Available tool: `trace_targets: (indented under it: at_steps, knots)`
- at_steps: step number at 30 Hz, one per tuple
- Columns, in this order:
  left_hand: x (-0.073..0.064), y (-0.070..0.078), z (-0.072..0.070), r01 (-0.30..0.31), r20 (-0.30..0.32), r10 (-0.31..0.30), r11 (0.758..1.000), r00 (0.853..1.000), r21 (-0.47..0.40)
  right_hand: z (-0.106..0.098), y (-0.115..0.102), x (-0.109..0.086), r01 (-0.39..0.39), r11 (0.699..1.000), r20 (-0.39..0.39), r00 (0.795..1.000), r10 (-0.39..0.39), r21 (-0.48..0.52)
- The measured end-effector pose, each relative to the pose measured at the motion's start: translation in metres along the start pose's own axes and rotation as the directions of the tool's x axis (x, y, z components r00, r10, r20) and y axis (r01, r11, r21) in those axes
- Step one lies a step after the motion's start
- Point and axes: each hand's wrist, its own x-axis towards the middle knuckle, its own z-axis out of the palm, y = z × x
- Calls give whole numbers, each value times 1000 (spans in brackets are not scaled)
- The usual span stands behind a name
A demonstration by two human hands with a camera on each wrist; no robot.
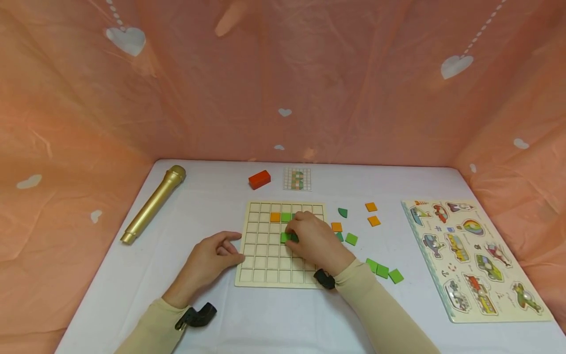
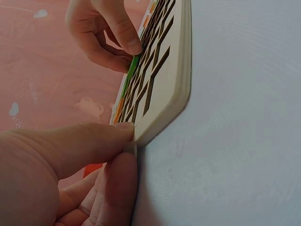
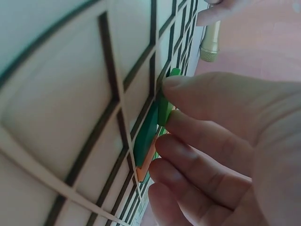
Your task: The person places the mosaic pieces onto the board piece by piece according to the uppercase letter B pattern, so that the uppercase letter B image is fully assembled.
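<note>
A pale wooden grid board [image 1: 261, 276] lies on the white table. At its left edge, my left hand [image 1: 207, 260] holds the board with thumb and index finger. Over the middle of the grid, my right hand [image 1: 320, 241] pinches a green square tile [image 3: 164, 109] between thumb and index finger, tilted at a cell. In the head view the same green tile [image 1: 284, 238] shows beside the fingertips. An orange tile [image 1: 275, 217] and another green tile [image 1: 286, 217] sit in an upper row. A teal piece [image 3: 146, 134] lies in the grid near the right fingers, which partly cover it from above.
Right of the board lie loose orange tiles [image 1: 371, 207], green tiles [image 1: 382, 271] and a teal quarter-round piece [image 1: 342, 212]. Behind it are a red block [image 1: 259, 180] and a small pattern card [image 1: 297, 179]. A gold microphone [image 1: 155, 204] lies left, a picture puzzle board [image 1: 477, 260] right.
</note>
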Motion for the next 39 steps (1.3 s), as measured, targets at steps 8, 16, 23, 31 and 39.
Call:
trace_targets:
  at_steps: [8, 16, 23, 31, 39]
  knots:
    - [1, -1, -1, -13, 0, 13, 1000, 1000, 16, 0, -2, 0, 3, 1000, -8, 1000, -3, 4]
    - [0, -1, -1, -11, -1, 11, 1000, 1000, 8, 1, 0, -2, 27, 1000, -34, 999, -27, -6]
    - [0, -1, -1, -10, 2, 10, 1000, 1000, 9, 0, 0, -2, 22, 1000, -25, 999, -21, 5]
    - [0, 0, -1, -7, 4, 6, 1000, 1000, 10, -1, 0, -1, 13, 1000, -18, 1000, -13, 12]
    - [0, -1, -1, 5, 4, -5, 1000, 1000, 3, -1, 3, -1, 24, 999, -22, 999, -23, 32]
